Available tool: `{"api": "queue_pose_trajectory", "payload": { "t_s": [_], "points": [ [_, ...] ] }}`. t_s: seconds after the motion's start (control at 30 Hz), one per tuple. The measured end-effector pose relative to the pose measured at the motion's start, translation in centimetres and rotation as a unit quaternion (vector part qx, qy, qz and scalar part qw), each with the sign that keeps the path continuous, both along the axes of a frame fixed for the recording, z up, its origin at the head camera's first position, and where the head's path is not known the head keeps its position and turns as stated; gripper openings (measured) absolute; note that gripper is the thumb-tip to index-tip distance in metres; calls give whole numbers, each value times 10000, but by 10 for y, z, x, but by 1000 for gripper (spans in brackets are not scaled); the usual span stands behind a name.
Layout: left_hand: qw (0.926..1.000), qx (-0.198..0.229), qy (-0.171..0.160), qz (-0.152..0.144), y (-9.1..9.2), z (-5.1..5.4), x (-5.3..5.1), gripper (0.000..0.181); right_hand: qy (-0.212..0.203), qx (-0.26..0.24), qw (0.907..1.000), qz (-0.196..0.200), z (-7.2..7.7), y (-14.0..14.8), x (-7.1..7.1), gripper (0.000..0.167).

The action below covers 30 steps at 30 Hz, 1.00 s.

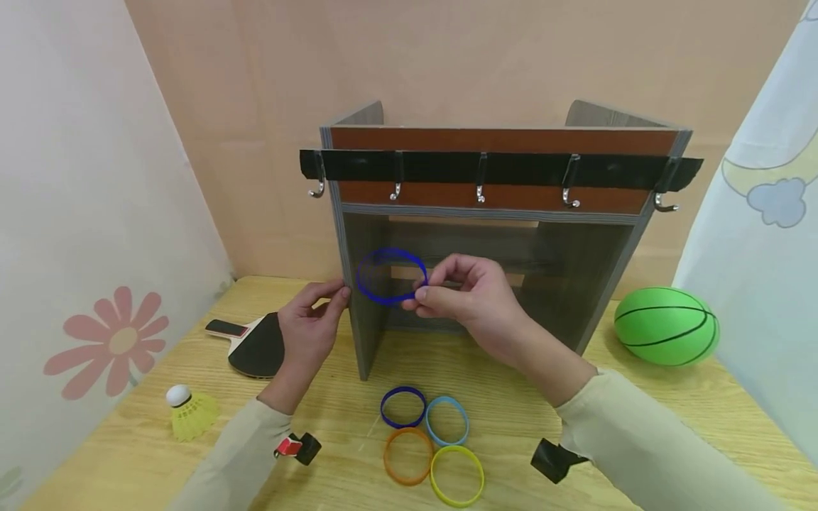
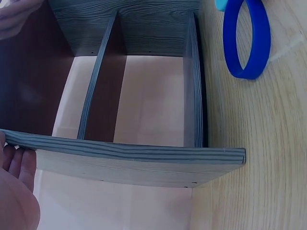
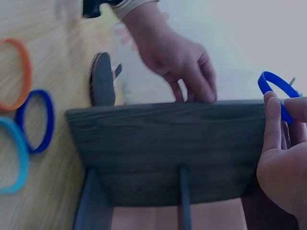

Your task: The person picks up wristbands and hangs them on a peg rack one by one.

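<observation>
In the head view my right hand (image 1: 476, 301) pinches a blue silicone wristband (image 1: 391, 277) between thumb and fingers. The band hangs in front of the wooden shelf unit (image 1: 486, 137), below its hook rail (image 1: 441, 167). Silver hooks line the rail; nothing hangs on them. My left hand (image 1: 311, 323) grips the front edge of the unit's left side panel (image 1: 350, 298) with thumb and fingertips. The right wrist view shows the held wristband (image 3: 280, 88) above the panel's upper end. On the table lie a dark blue wristband (image 1: 402, 427), a light blue one (image 1: 467, 426), an orange one (image 1: 385, 461) and a yellow one (image 1: 481, 490).
Left of the unit lie a table tennis bat (image 1: 258, 351) and a yellow shuttlecock (image 1: 192, 415). A green ball (image 1: 667, 326) rests at the right. Behind stands a beige backdrop (image 1: 479, 57), with patterned sheets at both sides.
</observation>
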State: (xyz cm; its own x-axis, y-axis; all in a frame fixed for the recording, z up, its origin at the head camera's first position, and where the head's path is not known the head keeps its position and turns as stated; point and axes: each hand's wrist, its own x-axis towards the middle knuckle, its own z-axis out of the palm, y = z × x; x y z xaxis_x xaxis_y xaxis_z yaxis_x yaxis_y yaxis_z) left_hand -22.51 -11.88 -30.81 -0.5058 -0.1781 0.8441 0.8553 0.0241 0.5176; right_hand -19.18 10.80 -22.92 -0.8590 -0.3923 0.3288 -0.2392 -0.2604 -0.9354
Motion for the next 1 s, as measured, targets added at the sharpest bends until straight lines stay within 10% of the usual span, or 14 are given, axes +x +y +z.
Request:
{"api": "queue_pose_trajectory", "payload": {
  "t_s": [0.6,1.0],
  "points": [
    [9991,-284,-12,301,-2,-3,0,13,15,-1058,9944,-74,40,-61,-5,14],
    [9991,-324,-27,256,-3,-3,1,12,-278,-1170,9921,-350,41,-73,-13,14]
  ]
}}
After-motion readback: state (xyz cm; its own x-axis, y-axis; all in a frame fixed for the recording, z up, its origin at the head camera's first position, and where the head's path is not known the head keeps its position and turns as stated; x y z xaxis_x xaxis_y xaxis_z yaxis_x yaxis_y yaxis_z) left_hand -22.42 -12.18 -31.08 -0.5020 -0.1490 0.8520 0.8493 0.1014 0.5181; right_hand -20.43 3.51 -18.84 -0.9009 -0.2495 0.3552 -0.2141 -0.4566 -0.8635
